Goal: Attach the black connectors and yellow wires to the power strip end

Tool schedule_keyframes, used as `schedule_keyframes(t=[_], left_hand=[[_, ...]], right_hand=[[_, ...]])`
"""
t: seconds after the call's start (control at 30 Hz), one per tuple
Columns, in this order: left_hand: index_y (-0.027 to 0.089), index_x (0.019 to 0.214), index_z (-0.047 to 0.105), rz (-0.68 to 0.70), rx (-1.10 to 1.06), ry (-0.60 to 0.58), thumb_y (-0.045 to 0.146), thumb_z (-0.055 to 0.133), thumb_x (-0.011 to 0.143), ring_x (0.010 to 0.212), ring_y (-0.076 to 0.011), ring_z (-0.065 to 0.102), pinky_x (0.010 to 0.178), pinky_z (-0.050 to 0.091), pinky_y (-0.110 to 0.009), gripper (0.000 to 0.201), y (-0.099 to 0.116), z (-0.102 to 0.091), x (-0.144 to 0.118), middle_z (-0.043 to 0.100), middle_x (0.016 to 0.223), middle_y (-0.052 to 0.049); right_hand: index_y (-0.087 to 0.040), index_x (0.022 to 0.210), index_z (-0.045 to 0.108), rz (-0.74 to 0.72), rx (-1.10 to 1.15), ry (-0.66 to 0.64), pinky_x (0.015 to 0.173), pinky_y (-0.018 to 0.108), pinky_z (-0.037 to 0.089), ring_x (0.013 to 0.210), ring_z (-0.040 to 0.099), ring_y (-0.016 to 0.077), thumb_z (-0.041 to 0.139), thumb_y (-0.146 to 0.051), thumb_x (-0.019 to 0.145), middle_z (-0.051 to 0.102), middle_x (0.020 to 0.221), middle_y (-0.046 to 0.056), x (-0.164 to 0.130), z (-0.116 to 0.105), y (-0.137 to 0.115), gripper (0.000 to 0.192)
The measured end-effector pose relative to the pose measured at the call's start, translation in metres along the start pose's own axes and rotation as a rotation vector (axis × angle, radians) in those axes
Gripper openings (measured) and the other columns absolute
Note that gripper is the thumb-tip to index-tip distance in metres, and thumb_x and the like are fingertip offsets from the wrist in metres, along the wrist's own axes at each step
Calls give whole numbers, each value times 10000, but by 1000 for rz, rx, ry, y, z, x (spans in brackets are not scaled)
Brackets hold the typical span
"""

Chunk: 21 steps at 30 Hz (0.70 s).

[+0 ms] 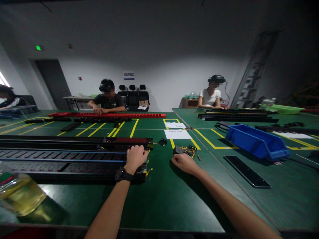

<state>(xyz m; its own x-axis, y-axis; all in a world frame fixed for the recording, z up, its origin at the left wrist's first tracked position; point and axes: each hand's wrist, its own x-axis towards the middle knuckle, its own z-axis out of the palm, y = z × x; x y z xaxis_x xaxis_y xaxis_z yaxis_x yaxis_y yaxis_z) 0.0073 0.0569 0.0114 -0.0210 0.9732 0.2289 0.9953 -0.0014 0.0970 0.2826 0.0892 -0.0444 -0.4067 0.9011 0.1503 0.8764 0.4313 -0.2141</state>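
Observation:
Several long black power strips (94, 166) with rows of sockets and red dots lie side by side on the left of the green table. At their right end, my left hand (136, 157) is closed over the end of a strip, fingers curled down by short yellow wires (149, 172). My right hand (184, 162) rests low over the table with its fingers curled in. Just beyond it lie a small black block (178, 150) and a bunch of yellow wires with black end pieces (191, 149). What the right fingers hold, if anything, is hidden.
A blue bin (256, 142) and a dark phone (246, 171) lie to the right. Front left stands a bottle of yellow liquid (23, 196). White papers (177, 134) lie ahead. Across the table, one person touches a red strip (107, 115); another sits by black strips (236, 116).

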Motion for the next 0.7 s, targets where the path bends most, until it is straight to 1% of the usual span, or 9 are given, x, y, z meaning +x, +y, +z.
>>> schedule_keyframes(t=[0.33,0.7], left_hand=[[206,925,667,-1,10,-1,354,456,940,1016,-288,632,855,469,-407,258,1,-1,0,700,1030,-109],[202,927,670,-5,23,-20,353,454,942,1003,-273,634,855,472,-383,264,2,-5,0,703,1036,-113]], right_hand=[[-202,798,699,9,-30,-15,599,274,277,688,635,170,495,-371,1002,718,788,69,-1,-4,-4,334],[-197,817,708,23,-44,-36,620,268,305,721,644,178,466,-376,1012,717,810,80,-2,-6,-6,359]])
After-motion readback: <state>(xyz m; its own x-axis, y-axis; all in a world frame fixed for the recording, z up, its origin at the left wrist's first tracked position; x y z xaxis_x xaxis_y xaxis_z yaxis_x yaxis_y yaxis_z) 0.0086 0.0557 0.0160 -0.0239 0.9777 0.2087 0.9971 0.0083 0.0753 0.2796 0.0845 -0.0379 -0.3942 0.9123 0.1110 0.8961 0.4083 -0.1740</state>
